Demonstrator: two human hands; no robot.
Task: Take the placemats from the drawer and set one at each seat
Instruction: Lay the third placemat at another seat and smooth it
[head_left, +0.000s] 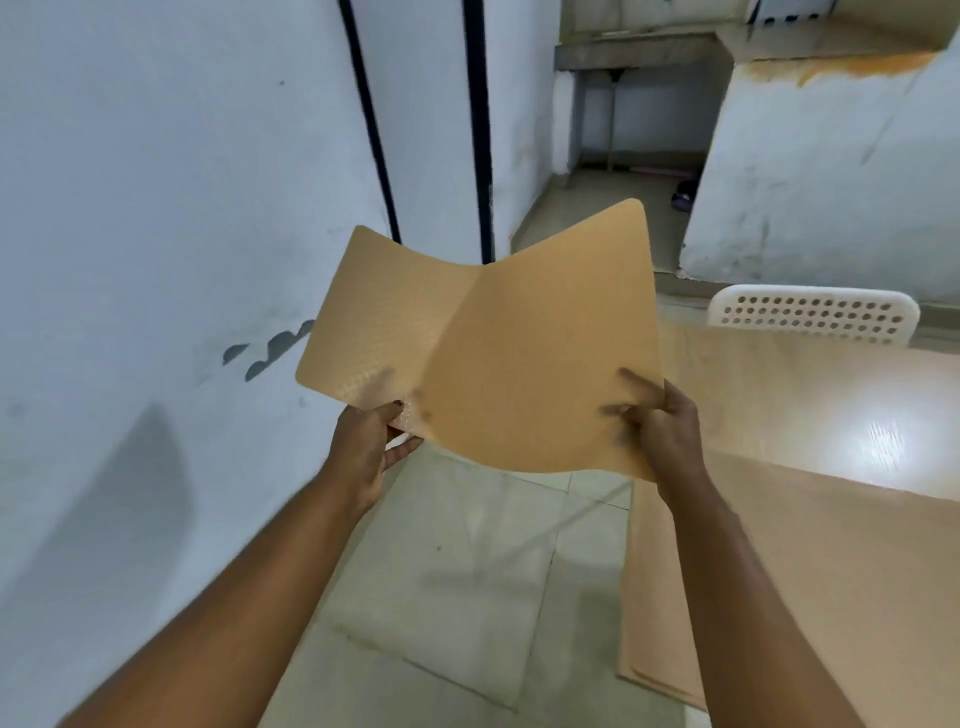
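Tan placemats (498, 353) are held up in the air in front of me, sagging along a crease in the middle. My left hand (371, 441) pinches their near left corner, where a dotted texture shows. My right hand (660, 426) grips the near right edge, fingers spread on top. How many mats are in the bunch I cannot tell. The drawer is out of sight.
A light wooden table (831, 467) fills the right side, its near corner by my right forearm. A white perforated chair back (815, 312) stands behind it. A white wall (156, 260) runs along the left. Pale floor tiles (467, 571) lie below, with a passage beyond.
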